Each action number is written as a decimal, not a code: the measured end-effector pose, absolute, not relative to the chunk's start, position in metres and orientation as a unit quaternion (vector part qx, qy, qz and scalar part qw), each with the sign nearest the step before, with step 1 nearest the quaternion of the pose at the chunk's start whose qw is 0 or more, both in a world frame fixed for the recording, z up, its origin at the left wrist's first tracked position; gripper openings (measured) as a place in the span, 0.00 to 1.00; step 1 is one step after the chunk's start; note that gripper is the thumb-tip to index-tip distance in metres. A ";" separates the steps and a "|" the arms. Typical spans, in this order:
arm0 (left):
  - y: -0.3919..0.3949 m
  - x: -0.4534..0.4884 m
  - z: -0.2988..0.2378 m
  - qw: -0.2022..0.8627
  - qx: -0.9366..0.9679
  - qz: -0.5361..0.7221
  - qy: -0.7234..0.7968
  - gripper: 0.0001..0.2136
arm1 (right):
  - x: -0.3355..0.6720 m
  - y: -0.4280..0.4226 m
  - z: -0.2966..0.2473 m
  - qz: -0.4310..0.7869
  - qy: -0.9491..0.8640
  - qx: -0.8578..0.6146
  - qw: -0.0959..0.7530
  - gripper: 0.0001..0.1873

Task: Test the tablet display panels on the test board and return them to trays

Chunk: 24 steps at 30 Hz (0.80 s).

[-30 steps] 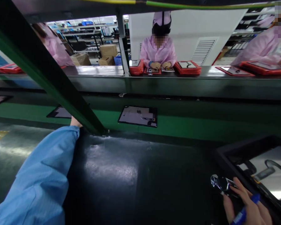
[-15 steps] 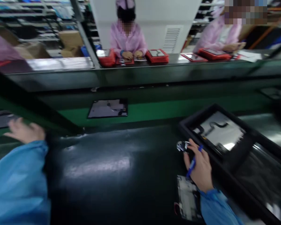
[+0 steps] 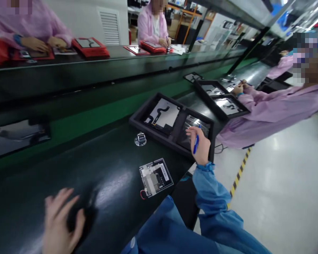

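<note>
We see the left hand (image 3: 59,222) low by the front edge of the table (image 3: 108,165), fingers spread wide, holding nothing. A small board (image 3: 155,176) lies between the hands. The right hand (image 3: 200,146) is stretched over the black tray (image 3: 141,113) at the table's right end. It pinches a blue pen (image 3: 195,144).

right hand (image 3: 200,145) onto tray (image 3: 134,120), left (image 3: 58,223) withdrawn (nearer)

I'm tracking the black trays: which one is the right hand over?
The tray with glossy contents, under the right hand holding a blue pen. Its neighbour holds a white panel; two others lie by a co-worker.
</note>
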<state>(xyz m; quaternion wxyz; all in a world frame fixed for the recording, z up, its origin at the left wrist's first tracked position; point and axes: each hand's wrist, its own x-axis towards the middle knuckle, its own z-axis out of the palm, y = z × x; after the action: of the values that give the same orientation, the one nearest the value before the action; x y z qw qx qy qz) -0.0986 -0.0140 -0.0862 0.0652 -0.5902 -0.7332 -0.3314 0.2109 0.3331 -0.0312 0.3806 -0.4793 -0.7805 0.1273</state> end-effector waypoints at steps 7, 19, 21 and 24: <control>0.136 -0.007 -0.096 0.004 -0.828 -0.311 -0.467 0.28 | 0.237 0.387 -0.049 0.024 -0.820 -0.561 0.111 0.45; 0.286 0.046 -0.087 0.073 -0.807 -0.195 -0.552 0.16 | 0.193 0.396 -0.005 0.016 -0.752 -0.656 0.058 0.47; 0.283 0.046 -0.086 0.065 -0.807 -0.198 -0.553 0.16 | 0.217 0.395 0.018 -0.012 -0.742 -0.666 0.079 0.42; 0.283 0.046 -0.084 0.042 -0.808 -0.206 -0.551 0.15 | 0.278 0.400 0.047 -0.021 -0.740 -0.664 0.106 0.27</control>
<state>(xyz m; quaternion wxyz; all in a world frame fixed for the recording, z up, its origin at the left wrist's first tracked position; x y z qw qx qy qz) 0.0462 0.2831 -0.0840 0.0424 -0.8075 -0.5509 -0.2063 0.2783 0.3995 0.0473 0.1059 -0.6638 -0.7400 -0.0207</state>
